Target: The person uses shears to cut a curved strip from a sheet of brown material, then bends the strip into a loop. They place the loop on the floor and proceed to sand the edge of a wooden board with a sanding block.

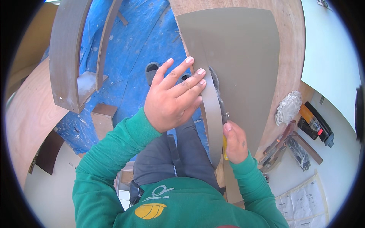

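My right hand [236, 143] is closed around the yellow handle of a pair of tin snips [221, 102]. The dark blades point away from me, along the edge between a grey-brown laminate sheet [243, 57] and a narrow laminate strip [213, 131]. This strip curves down toward my legs and stands slightly apart from the sheet. My left hand [173, 97] is open, its fingers stretched over the strip's left edge, with the fingertips near the blade tips. Beneath the sheet lies a wooden board [291, 41].
A curved wooden frame [66, 57] stands at the left, by a small wooden block [103, 114]. Blue sheeting [129, 45] covers the floor. At the right are a crumpled white cloth [288, 107], an orange-and-black tool [313, 121] and a paper drawing [304, 203].
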The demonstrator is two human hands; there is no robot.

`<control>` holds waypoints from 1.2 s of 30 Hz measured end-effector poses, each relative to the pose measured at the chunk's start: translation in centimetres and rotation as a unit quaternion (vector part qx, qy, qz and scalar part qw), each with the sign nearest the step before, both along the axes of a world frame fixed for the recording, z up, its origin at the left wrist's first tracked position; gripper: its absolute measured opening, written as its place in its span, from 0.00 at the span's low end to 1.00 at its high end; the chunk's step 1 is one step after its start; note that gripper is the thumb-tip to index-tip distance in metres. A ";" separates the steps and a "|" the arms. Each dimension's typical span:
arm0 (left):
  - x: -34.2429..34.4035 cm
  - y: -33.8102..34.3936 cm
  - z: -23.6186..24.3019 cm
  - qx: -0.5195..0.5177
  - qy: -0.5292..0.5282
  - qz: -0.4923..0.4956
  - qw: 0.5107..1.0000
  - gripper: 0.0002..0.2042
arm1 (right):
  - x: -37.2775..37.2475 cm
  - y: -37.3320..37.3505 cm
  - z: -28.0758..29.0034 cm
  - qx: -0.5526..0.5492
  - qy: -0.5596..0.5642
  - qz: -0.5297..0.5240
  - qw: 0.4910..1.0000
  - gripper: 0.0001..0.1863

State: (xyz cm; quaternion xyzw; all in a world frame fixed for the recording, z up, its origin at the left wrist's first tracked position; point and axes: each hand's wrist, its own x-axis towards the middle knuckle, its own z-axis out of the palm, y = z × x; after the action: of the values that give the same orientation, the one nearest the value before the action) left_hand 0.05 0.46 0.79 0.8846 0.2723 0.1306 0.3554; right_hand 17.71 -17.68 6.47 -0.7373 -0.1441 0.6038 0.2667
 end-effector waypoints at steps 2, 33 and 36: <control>0.0 0.0 0.1 -0.002 -0.002 0.001 1.000 0.17 | 0.1 0.3 0.1 -0.002 -0.007 0.008 1.000 0.26; -0.1 -0.1 -0.2 -0.001 -0.016 0.003 1.000 0.20 | 0.1 1.3 0.3 0.006 0.010 0.000 1.000 0.24; -0.1 -0.1 -0.1 -0.006 -0.015 0.003 1.000 0.20 | 0.2 1.0 0.1 0.005 -0.004 0.013 1.000 0.24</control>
State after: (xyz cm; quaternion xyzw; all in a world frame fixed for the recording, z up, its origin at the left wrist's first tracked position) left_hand -0.08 0.40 0.67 0.8797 0.2701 0.1437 0.3641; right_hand 17.88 -16.67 6.53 -0.7368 -0.1578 0.6033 0.2612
